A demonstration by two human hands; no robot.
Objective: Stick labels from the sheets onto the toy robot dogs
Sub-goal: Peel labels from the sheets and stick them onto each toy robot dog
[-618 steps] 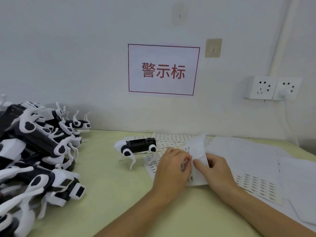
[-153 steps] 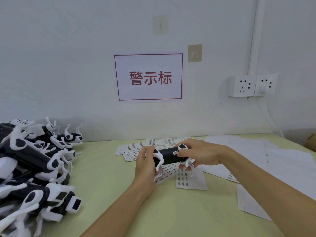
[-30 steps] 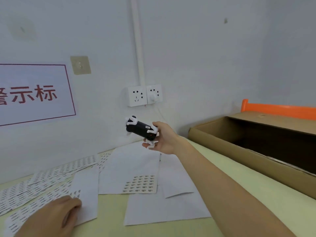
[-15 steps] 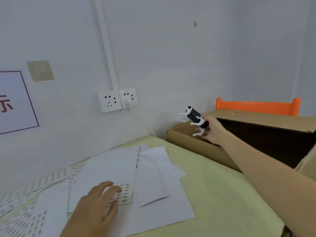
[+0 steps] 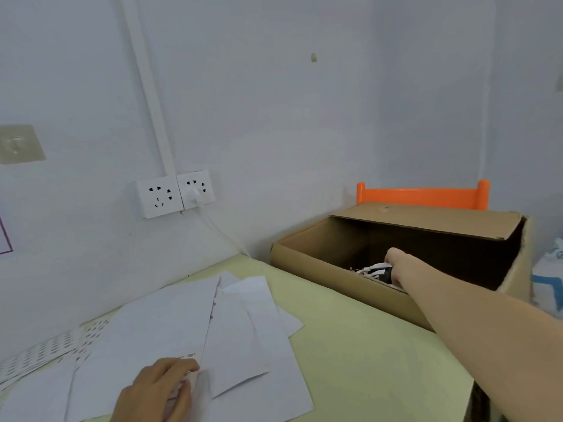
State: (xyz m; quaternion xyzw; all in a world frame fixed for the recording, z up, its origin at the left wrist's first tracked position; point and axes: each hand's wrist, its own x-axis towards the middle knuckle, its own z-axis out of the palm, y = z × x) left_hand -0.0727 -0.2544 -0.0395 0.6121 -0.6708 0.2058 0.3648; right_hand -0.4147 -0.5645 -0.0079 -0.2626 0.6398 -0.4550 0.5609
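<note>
Our right hand (image 5: 396, 264) reaches into the cardboard box (image 5: 335, 271) at three o'clock, its fingers hidden behind the wrist, so we cannot tell their grip on the toy robot dog (image 5: 377, 272) lying inside, white legs showing. At seven o'clock our left hand (image 5: 161, 391) rests on the label sheets (image 5: 170, 324), fingertips pressing a printed corner. The dog looks light, rigid plastic; its thin legs seem fragile, so we judge the dark body the safer hold.

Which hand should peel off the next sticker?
Left. The left hand already rests on the label sheets, while the right hand reaches into the cardboard box.
</note>
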